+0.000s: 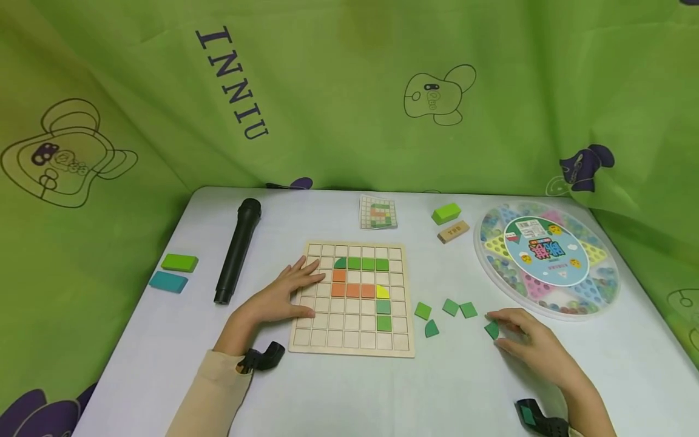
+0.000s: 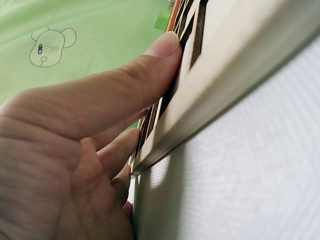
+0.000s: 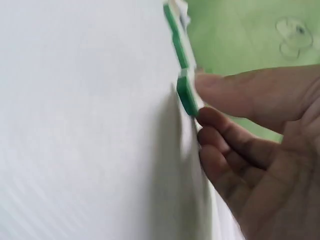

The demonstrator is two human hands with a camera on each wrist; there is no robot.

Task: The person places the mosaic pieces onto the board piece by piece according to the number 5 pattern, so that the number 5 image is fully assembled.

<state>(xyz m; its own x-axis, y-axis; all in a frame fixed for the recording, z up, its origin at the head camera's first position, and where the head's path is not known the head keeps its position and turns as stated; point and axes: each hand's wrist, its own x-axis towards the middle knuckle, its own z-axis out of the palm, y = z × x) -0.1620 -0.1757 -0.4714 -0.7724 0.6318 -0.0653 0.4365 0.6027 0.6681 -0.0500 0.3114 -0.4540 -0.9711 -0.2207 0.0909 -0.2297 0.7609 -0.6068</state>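
- Pinching a small green tile (image 1: 492, 330) between thumb and fingertips, the right hand (image 1: 532, 345) works at the tabletop (image 1: 464, 388) right of the wooden grid board (image 1: 354, 297); the tile is still touching the surface.
- The left hand (image 1: 275, 298) lies flat with straight fingers on the board's left edge, holding nothing, only pressing it down.
- Four more loose green pieces (image 1: 450, 307) sit between the board and the right hand.
- Risk: the tile is thin and held only at its edge, so it could slip out as it is lifted.
- Risk: a sweep toward the board could knock the loose pieces or the tiles already seated in the grid.
- Risk: if the left hand eases off, the board could slide.
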